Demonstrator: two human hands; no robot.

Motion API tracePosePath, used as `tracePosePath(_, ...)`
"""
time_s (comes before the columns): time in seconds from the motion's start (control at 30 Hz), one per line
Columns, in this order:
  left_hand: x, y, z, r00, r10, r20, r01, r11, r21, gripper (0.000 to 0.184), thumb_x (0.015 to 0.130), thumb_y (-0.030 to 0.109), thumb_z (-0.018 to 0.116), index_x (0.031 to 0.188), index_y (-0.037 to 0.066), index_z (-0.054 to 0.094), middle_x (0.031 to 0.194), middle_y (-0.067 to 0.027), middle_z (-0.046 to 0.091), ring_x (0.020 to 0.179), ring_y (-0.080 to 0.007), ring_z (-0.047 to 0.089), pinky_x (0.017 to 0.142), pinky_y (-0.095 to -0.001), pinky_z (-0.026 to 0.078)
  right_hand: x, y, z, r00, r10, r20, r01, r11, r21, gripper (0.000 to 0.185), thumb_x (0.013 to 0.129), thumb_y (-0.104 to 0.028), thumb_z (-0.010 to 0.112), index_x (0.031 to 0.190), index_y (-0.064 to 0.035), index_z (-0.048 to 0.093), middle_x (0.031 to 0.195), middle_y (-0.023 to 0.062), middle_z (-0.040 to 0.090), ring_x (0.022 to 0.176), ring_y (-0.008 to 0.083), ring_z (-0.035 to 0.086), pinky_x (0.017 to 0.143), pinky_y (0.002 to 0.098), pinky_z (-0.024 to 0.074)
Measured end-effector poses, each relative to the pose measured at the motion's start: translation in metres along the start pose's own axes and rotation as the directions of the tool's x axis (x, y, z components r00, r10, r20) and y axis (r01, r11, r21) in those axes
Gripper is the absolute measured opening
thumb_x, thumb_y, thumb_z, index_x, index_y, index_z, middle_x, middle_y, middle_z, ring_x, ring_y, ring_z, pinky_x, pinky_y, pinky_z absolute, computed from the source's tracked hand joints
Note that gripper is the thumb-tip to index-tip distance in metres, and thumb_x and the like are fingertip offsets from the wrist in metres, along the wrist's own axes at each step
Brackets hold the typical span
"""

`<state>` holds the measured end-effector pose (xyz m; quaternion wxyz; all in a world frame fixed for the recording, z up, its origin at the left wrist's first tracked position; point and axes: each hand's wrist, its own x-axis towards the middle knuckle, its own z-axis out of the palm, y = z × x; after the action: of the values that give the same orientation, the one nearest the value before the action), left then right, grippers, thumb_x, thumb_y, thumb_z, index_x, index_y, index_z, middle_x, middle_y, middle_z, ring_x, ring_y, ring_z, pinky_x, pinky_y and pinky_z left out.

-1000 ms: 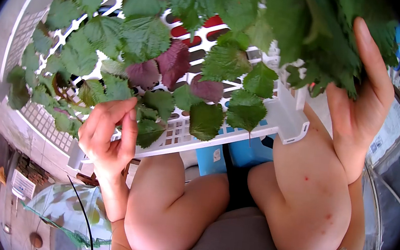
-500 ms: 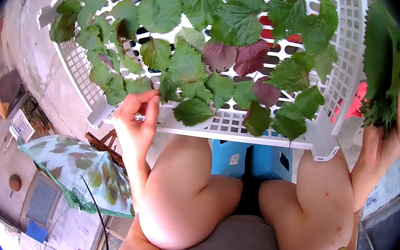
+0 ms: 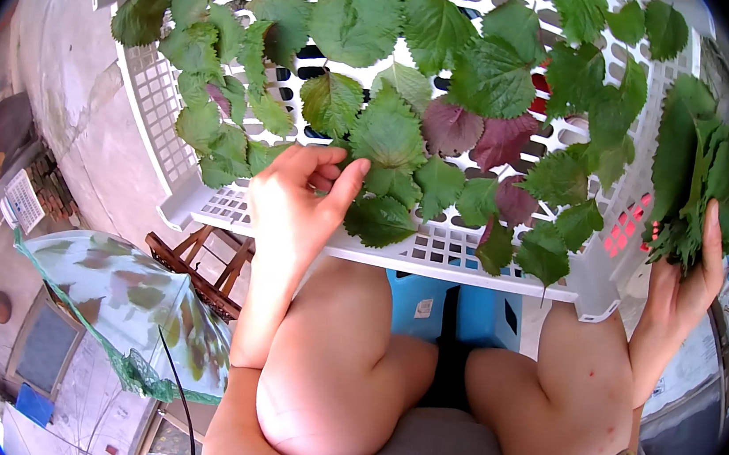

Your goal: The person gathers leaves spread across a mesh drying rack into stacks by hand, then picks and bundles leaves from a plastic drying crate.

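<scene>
Green perilla leaves (image 3: 392,133), with a few purple ones (image 3: 452,128) among them, lie spread in a single layer over a white slatted plastic tray (image 3: 458,266). My left hand (image 3: 296,198) reaches over the tray's near rim, fingers curled and thumb close to the index finger, at a small leaf beside the large green one; the hand hides most of that leaf. Off the tray's right side, my right hand (image 3: 683,283) grips a stacked bunch of perilla leaves (image 3: 694,173) by its stem end, leaves pointing up.
The tray's near side is just beyond my knees (image 3: 328,366). A blue plastic object (image 3: 417,304) stands beneath it. To the left are a mesh food cover (image 3: 121,300) and a brown wooden stool (image 3: 200,268) on the concrete floor (image 3: 67,99).
My left hand has moved right and further over the tray, onto the leaves. The view has shifted, so the tray appears further right. The bunch stays in my right hand.
</scene>
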<state>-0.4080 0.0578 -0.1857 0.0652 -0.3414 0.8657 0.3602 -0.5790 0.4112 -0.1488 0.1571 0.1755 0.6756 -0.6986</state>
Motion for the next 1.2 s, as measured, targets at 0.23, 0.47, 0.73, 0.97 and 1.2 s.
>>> tracePosePath(0.23, 0.005, -0.006, 0.008, 0.998, -0.040, 0.055, 0.049, 0.983, -0.174, 0.011, 0.075, 0.007, 0.076, 0.079, 0.002, 0.067, 0.069, -0.0064, 0.064, 0.054, -0.0128, 0.061, 0.053, -0.0257, 0.050, 0.012, 0.002, -0.004, 0.977, 0.210, 0.032, -0.208, 0.914, 0.349, 0.036, 0.094, -0.009, 0.055, 0.127, 0.0055, 0.052, 0.127, 0.0153, 0.058, 0.113, 0.0243, 0.058, 0.098, 0.0364, 0.0449)
tracePosePath(0.47, 0.003, -0.009, 0.006, 0.999, -0.014, 0.048, 0.025, 0.970, -0.240, 0.009, 0.078, 0.007, 0.074, 0.080, 0.002, 0.067, 0.074, -0.0070, 0.064, 0.053, -0.0129, 0.060, 0.051, -0.0262, 0.048, 0.017, 0.006, -0.011, 0.975, 0.219, 0.022, -0.213, 0.913, 0.348, 0.038, 0.094, -0.008, 0.055, 0.128, 0.0070, 0.050, 0.128, 0.0167, 0.056, 0.114, 0.0253, 0.056, 0.100, 0.0388, 0.0432)
tracePosePath(0.73, 0.015, -0.025, -0.018, 0.948, 0.138, -0.288, -0.122, 0.990, 0.070, 0.010, 0.081, 0.009, 0.071, 0.089, 0.004, 0.069, 0.087, -0.0097, 0.066, 0.068, -0.0217, 0.064, 0.059, -0.0319, 0.051, 0.018, 0.005, -0.010, 0.974, 0.216, 0.063, -0.224, 0.903, 0.366, 0.038, 0.094, -0.009, 0.055, 0.128, 0.0076, 0.049, 0.129, 0.0165, 0.056, 0.116, 0.0252, 0.055, 0.102, 0.0395, 0.0416)
tracePosePath(0.97, 0.045, -0.027, -0.023, 0.855, 0.352, -0.381, -0.215, 0.909, 0.357, 0.026, 0.079, 0.010, 0.070, 0.104, 0.005, 0.064, 0.102, -0.0093, 0.064, 0.086, -0.0289, 0.064, 0.071, -0.0374, 0.053, 0.008, -0.001, 0.024, 0.979, 0.203, 0.021, -0.200, 0.934, 0.297, 0.036, 0.093, -0.015, 0.059, 0.123, 0.0043, 0.054, 0.118, 0.0128, 0.062, 0.101, 0.0230, 0.062, 0.083, 0.0373, 0.0499)
tracePosePath(1.2, 0.058, -0.024, -0.020, 0.908, 0.344, -0.238, -0.204, 0.862, 0.464, 0.025, 0.079, 0.015, 0.072, 0.100, 0.004, 0.067, 0.096, -0.0094, 0.064, 0.085, -0.0276, 0.064, 0.070, -0.0366, 0.053, 0.006, -0.001, 0.030, 0.977, 0.212, 0.021, -0.209, 0.938, 0.277, 0.035, 0.092, -0.015, 0.059, 0.122, 0.0038, 0.055, 0.118, 0.0122, 0.063, 0.099, 0.0220, 0.062, 0.080, 0.0360, 0.0500)
